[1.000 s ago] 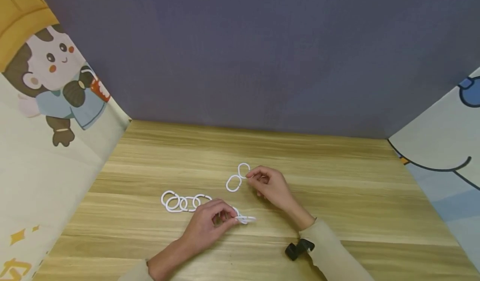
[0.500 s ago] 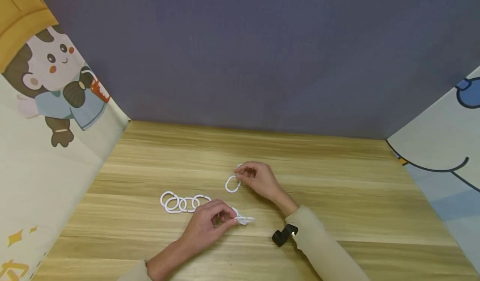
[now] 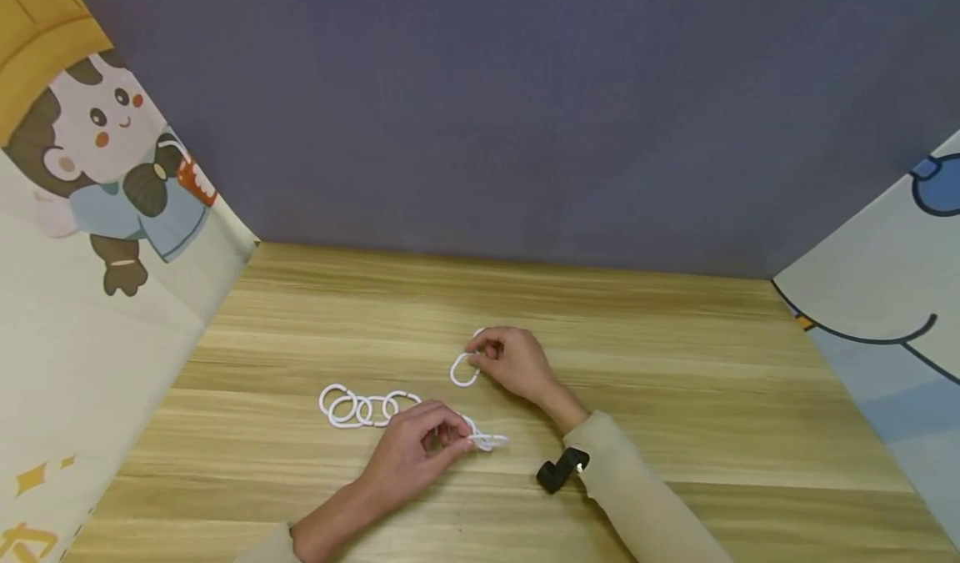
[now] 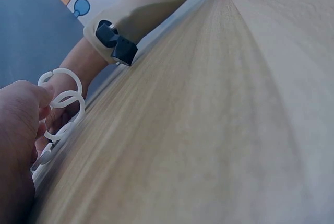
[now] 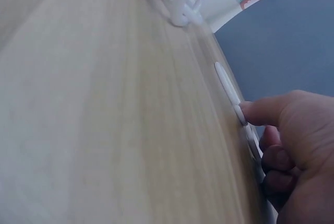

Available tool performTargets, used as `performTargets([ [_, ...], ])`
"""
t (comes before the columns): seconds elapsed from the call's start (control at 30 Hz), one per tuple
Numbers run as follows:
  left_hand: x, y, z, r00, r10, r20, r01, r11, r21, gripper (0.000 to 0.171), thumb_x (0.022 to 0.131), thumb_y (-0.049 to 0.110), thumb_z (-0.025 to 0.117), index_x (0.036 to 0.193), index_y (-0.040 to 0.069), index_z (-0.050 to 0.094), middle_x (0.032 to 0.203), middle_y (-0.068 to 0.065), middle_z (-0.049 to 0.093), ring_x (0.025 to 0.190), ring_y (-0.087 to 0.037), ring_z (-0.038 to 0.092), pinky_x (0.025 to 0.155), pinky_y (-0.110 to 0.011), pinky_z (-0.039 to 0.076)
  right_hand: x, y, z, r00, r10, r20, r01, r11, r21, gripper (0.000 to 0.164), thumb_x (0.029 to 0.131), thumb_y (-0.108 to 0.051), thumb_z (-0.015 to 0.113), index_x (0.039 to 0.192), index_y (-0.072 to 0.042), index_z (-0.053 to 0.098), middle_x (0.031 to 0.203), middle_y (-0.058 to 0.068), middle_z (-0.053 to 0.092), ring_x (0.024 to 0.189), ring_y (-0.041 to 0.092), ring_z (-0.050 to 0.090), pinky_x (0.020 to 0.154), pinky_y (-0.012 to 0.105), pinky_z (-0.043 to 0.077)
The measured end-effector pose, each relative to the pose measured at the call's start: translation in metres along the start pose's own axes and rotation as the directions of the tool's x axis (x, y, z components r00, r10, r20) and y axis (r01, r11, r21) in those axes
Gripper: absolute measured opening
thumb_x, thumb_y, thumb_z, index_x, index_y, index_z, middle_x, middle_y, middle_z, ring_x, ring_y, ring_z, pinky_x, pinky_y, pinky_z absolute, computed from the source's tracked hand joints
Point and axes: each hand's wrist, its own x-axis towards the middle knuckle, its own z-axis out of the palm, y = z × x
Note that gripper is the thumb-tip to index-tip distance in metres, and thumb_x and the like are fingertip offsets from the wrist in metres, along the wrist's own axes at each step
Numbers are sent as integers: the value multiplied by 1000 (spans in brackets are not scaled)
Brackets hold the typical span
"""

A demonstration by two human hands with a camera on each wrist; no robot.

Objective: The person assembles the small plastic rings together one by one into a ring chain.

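Observation:
My left hand (image 3: 416,442) pinches a white plastic chain link (image 3: 495,438) between thumb and forefinger, at the right end of a short chain. In the left wrist view, this raised link (image 4: 80,85) hooks through another. The rest of the chain (image 3: 345,426) lies on the table left of that hand, its middle hidden beneath the fingers. Farther back, my right hand (image 3: 517,364) has thumb and forefinger at two loose links, a nearer one (image 3: 452,371) and a farther one (image 3: 477,331) mostly covered. The right wrist view shows the thumb on a link (image 5: 225,82) lying flat.
The wooden table (image 3: 637,329) runs back to a dark grey wall panel (image 3: 510,113). Cartoon-printed panels stand left (image 3: 172,296) and right (image 3: 892,254). A black wrist camera (image 3: 558,470) hangs beside my right sleeve (image 3: 622,480).
My right hand has moved left onto the two loose links, covering most of the farther one, then stayed almost still. The left hand keeps its pinch in the same spot.

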Motion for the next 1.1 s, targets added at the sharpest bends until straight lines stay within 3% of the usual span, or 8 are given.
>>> performTargets([
  [0.4,-2,-1,-1,1000,-13,1,13,1000,2,20,87,10,94,97,19,80,85,13,69,70,-7,60,59,-21,51,-2,1,2,1000,11,2,-11,999,-34,9,94,-11,87,94,-17,80,72,-10,57,65,3,49,63,25,41],
  [0.67,-2,-2,-2,1000,1,-4,-1,1000,7,21,86,9,94,97,20,80,84,13,68,70,-8,60,59,-21,50,-3,11,8,998,-57,-30,55,997,-57,8,100,-14,81,95,-16,75,72,-9,54,63,6,48,59,27,39],
  [0.93,-2,-4,-4,1000,10,-14,-10,1000,9,19,87,10,94,96,19,80,83,13,68,69,-7,59,58,-20,49,-7,5,5,993,-64,-95,68,997,43,7,108,-13,71,105,-6,71,93,2,61,80,13,55,71,28,48],
  [1.1,-3,-5,-4,1000,2,-12,-2,1000,4,19,87,11,94,97,19,80,83,13,68,68,-8,59,58,-20,49,-10,13,4,992,-40,-120,56,990,128,6,110,-8,67,109,-3,66,92,1,60,79,10,54,69,25,47],
])
